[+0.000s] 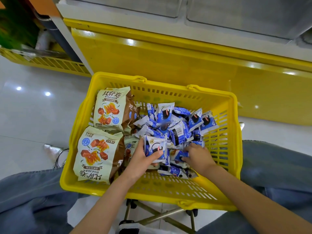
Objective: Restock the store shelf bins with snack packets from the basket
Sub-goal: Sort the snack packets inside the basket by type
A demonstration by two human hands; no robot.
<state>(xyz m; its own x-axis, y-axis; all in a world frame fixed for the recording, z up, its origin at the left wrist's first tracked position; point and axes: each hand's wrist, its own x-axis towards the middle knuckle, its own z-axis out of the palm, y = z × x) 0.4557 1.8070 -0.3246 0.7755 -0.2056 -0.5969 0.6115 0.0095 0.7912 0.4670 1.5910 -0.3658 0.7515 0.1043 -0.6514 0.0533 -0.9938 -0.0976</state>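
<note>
While the left hand (143, 160) clamps a stack of blue packets (154, 146) between thumb and curled fingers, the right hand (199, 157) pinches a loose blue packet (181, 155) in the yellow basket (152, 188). Stacking presumably allows one transfer to the shelf bins (244, 14); cream packets (99, 149) lie separately at left.

Shop aisle: a yellow plastic shopping basket (152, 188) heaped with wrapped snack packets (177, 129) stands before a yellow display shelf base (168, 56), clear bins (236, 14) along the frame's top, glossy floor tiles (33, 107) at left.
</note>
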